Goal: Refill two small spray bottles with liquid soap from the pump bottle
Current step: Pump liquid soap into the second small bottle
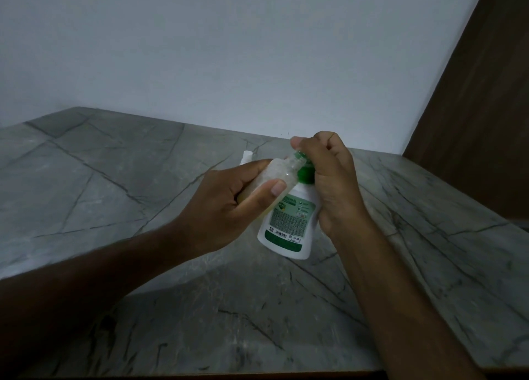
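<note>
Left hand [229, 205] gripping tilted clear spray bottle [279, 176], right hand [329, 179] clasping pump bottle [289, 225] top

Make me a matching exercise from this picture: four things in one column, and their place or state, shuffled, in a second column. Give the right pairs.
Things:
1. left hand
2. right hand
3. pump bottle
4. white object

States:
A. white with a green label, standing on the marble counter
B. grips the small clear spray bottle, tilted
C. partly hidden behind the left hand
D. on top of the green pump

Pairs: 1-B, 2-D, 3-A, 4-C
</note>
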